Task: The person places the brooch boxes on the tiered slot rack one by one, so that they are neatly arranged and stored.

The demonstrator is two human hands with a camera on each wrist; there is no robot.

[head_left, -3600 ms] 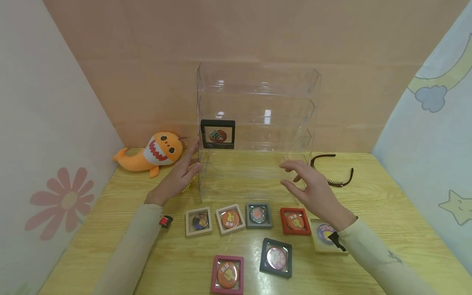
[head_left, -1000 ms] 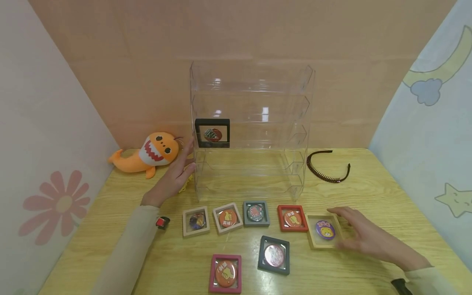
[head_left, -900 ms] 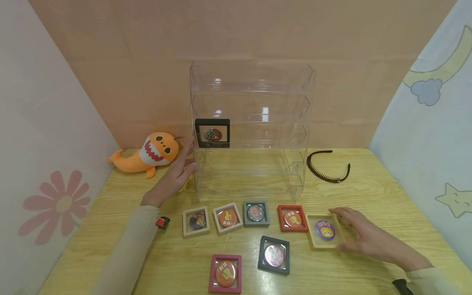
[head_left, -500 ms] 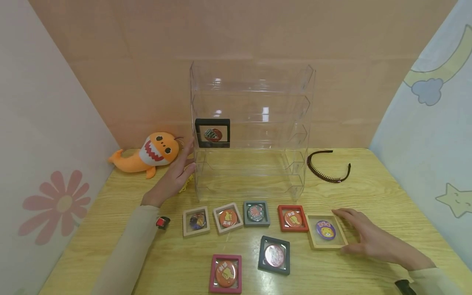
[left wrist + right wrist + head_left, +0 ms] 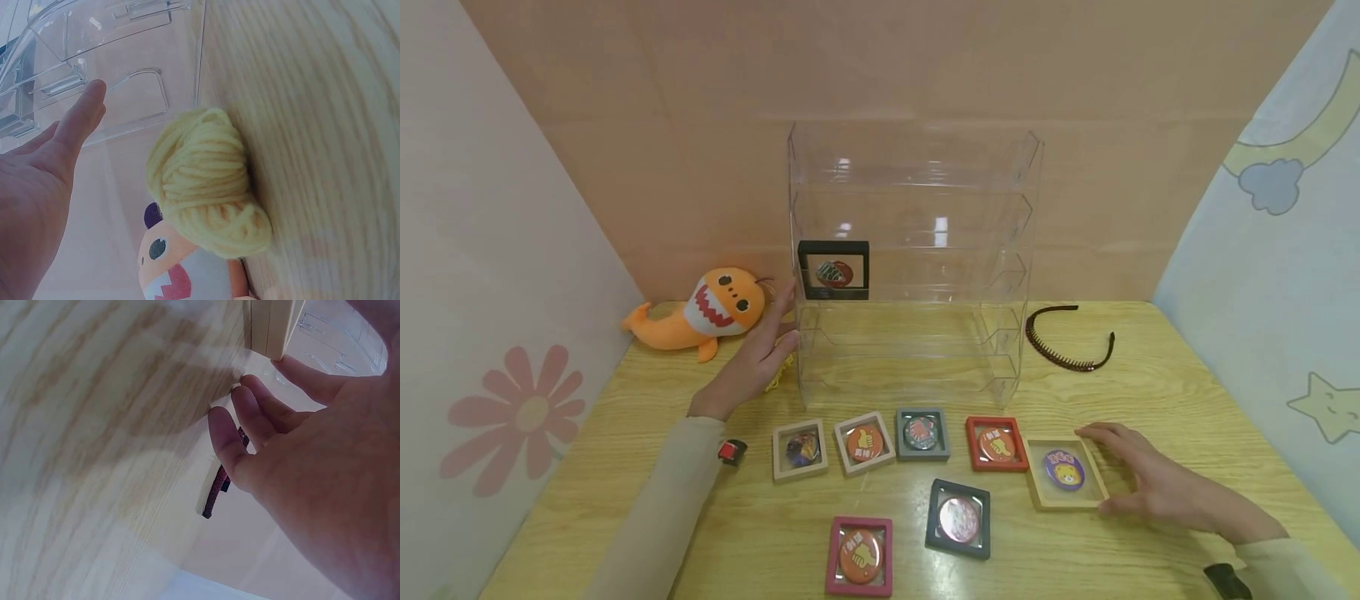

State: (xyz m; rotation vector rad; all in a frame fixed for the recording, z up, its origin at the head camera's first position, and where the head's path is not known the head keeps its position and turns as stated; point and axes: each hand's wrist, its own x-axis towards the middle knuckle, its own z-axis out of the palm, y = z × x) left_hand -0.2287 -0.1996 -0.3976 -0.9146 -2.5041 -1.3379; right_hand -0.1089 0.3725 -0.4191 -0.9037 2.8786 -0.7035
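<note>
On the table's right side lies a pale yellow display frame [image 5: 1036, 493] with a purple bear badge inside. My right hand [image 5: 1165, 487] grips it at its right end, forefinger at the far corner and thumb at the near one. In the right wrist view a fingertip touches the frame's edge [image 5: 278, 331], while the other fingers [image 5: 226, 434] bend down to the tabletop. My left hand [image 5: 748, 367] rests with extended fingers against the left side of a clear tiered rack [image 5: 910, 225]. A black frame [image 5: 833, 247] with a red-and-green badge stands in that rack, toward its left.
Several badge frames lie before the rack, among them a red frame [image 5: 973, 446], a grey frame [image 5: 945, 442] and a pink frame [image 5: 835, 558]. A shark plush [image 5: 722, 308] and a yellow yarn ball [image 5: 200, 181] sit left of the rack. To its right is a dark headband [image 5: 1063, 360].
My right hand has left the rack's right side and come down to the pale yellow frame, its thumb and forefinger closing onto the corners. The left hand has stayed against the rack.
</note>
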